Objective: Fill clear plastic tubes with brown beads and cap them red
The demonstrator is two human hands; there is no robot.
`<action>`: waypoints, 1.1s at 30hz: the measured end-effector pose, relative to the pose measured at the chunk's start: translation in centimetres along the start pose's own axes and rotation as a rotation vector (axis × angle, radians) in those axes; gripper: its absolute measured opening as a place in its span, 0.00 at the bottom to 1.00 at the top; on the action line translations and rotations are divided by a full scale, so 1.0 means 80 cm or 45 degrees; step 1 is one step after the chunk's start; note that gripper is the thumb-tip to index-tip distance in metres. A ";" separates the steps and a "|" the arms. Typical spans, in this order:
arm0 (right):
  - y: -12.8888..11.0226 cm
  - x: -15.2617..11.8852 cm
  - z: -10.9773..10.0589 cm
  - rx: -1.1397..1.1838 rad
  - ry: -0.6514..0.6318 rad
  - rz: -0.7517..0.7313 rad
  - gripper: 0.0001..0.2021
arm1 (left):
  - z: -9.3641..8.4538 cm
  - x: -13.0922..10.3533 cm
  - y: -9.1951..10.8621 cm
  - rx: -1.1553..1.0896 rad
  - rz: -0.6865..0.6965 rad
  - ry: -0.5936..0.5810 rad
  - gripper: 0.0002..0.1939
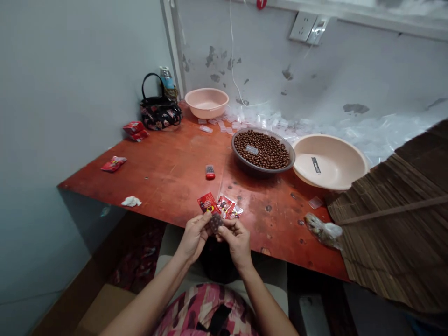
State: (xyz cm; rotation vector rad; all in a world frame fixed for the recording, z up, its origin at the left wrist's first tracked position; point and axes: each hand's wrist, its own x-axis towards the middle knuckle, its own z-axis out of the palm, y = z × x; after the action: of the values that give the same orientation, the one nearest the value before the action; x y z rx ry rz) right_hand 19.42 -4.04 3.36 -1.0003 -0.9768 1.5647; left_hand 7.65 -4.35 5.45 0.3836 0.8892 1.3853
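Note:
Both hands meet just over the table's front edge around a small clear container (216, 222) filled with dark brown balls. My left hand (196, 235) pinches its left side, with the thumb close to a red printed packet (207, 202); whether the thumb touches that packet I cannot tell. On the other side, my right hand (237, 240) grips the container between thumb and fingers. More red and silver packets (227, 206) lie just beyond the hands. Farther back on the table stands a similar filled container with a red cap (210, 172).
A grey bowl (241, 165) holds brown balls and a clear case (251, 150). Pink basins (207, 112) (336, 163) stand behind and right. Clear plastic pieces (241, 125) line the wall. Brown cardboard (395, 224) juts in at right; a black handbag (161, 114) sits left.

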 end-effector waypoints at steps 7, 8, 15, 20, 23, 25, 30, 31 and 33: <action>0.007 -0.001 0.005 0.016 0.032 -0.013 0.10 | 0.004 -0.003 -0.005 0.041 0.090 0.052 0.12; 0.009 0.000 0.004 0.047 0.026 0.005 0.10 | 0.003 -0.004 -0.005 0.062 0.081 0.049 0.12; 0.003 -0.015 0.000 -0.263 0.021 -0.073 0.10 | 0.001 -0.010 0.002 0.023 0.068 0.109 0.11; 0.005 -0.014 0.002 -0.177 0.057 -0.043 0.09 | 0.003 -0.011 -0.010 -0.009 0.022 0.072 0.12; 0.009 -0.004 0.001 0.027 0.085 0.053 0.09 | 0.001 -0.014 -0.021 -0.016 -0.031 0.034 0.11; 0.010 0.001 0.000 0.065 0.056 0.084 0.10 | -0.002 -0.016 -0.024 -0.028 -0.039 0.039 0.11; 0.007 0.009 0.006 -0.054 -0.035 0.110 0.13 | -0.014 -0.021 -0.014 -0.037 -0.086 -0.013 0.11; 0.008 0.011 0.010 -0.078 -0.050 0.110 0.13 | -0.018 -0.022 -0.011 -0.046 -0.096 -0.009 0.10; 0.012 0.015 0.022 -0.127 -0.086 0.103 0.14 | -0.028 -0.026 -0.005 -0.066 -0.102 0.025 0.10</action>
State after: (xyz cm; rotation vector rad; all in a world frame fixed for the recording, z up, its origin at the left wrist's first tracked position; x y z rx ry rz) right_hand 17.24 -3.24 2.90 -1.0734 -1.0817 1.6385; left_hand 6.46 -6.95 4.40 0.2928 0.8737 1.3375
